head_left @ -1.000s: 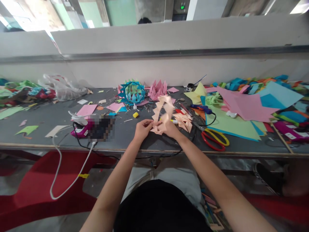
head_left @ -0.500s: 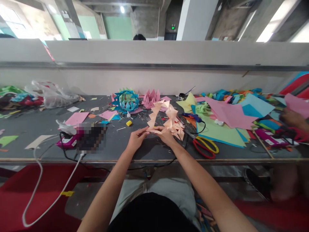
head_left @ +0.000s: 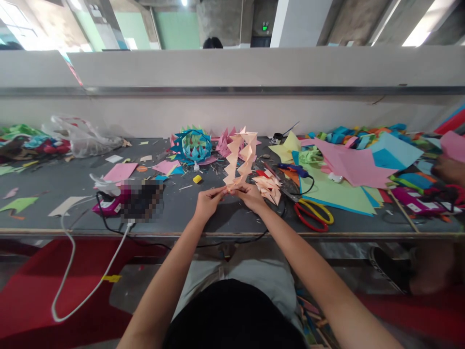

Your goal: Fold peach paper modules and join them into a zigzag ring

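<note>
Between both hands stands a peach folded-paper ring (head_left: pixel 232 162) with a zigzag of pointed units, held at its lower end. My left hand (head_left: pixel 208 203) pinches its bottom left part, fingers closed. From the other side my right hand (head_left: pixel 251 197) grips the same end, thumb and fingers pressed together and nearly meeting the left. Just right of the right hand lies a pile of loose peach folded pieces (head_left: pixel 268 188). Behind the ring sit a pink spiky paper piece (head_left: pixel 224 144) and a blue and green spiky paper ball (head_left: pixel 195 146).
Scissors (head_left: pixel 315 213) with red and yellow handles and a blue glue gun (head_left: pixel 292 169) lie to the right, beside coloured paper sheets (head_left: pixel 358 162). On the left are a purple tissue pack (head_left: pixel 109 204) and a blurred-out device with a white cable (head_left: pixel 74 242). A co-worker's hand (head_left: pixel 450 170) is at far right.
The ring has been lifted and now stands taller and clearer above the fingers. Both hands have drawn together at its lower end. A co-worker's hand has come into view at right.
</note>
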Tool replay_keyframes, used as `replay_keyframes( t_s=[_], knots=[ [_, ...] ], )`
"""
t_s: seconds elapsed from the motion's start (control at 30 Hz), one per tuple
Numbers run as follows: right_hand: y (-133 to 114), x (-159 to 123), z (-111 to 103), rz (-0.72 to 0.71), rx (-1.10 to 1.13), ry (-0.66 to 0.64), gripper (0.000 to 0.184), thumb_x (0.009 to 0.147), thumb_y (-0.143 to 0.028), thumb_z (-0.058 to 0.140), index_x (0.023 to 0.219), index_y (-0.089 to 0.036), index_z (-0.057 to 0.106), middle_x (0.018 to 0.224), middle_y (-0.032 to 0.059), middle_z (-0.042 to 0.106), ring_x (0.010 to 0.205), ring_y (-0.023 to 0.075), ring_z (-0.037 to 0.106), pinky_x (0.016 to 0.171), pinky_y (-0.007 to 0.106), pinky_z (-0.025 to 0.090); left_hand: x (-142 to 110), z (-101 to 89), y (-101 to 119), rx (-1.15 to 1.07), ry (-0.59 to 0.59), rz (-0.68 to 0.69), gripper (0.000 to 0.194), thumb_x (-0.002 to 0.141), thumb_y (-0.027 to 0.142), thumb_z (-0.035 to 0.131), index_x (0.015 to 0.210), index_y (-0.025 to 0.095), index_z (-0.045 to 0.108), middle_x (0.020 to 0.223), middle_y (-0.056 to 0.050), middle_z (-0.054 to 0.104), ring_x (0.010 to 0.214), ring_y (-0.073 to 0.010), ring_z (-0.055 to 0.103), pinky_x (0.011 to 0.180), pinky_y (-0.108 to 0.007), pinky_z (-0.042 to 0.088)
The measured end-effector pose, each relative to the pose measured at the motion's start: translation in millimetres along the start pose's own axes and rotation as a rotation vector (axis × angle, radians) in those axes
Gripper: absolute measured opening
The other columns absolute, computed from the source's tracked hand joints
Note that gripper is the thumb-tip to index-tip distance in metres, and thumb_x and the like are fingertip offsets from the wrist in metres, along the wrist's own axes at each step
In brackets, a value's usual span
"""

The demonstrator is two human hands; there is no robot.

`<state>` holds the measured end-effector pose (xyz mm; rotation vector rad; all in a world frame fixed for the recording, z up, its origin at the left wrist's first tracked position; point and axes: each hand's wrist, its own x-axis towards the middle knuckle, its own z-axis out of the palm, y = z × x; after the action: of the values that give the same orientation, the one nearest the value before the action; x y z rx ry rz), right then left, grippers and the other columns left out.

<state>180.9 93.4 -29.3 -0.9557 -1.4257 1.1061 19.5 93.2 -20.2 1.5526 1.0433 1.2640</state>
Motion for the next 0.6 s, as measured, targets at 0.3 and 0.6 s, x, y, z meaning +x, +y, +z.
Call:
replay_keyframes(
  t_s=[0.3,0.6],
  knots=[
    [2.5,0.5,1.1,0.021,0.095,0.049,0.043,0.057,-0.038,0.072,0.092,-0.021,0.052,0.073,-0.0005,0.067,0.074,0.0171,0.064,0.074,0.031,0.047,1.1,2.5,-1.1,-0.008,0.020,-0.026,0.033,0.061,0.036,0.070,0.087,0.016,0.070,0.076,-0.005,0.071,0.060,-0.0152,0.060,0.056,-0.027,0.051],
    [8.9,2.1,-4.8,0.059,-0.023,-0.011,0.026,0.062,-0.038,0.067,0.075,-0.016,0.061,0.076,0.0042,0.068,0.077,0.0182,0.063,0.076,0.031,0.047,2.2,1.9,-6.6,0.009,-0.041,-0.016,0.033,0.062,0.035,0.069,0.087,0.014,0.070,0.081,-0.007,0.070,0.067,-0.0170,0.062,0.061,-0.027,0.049]
  ],
)
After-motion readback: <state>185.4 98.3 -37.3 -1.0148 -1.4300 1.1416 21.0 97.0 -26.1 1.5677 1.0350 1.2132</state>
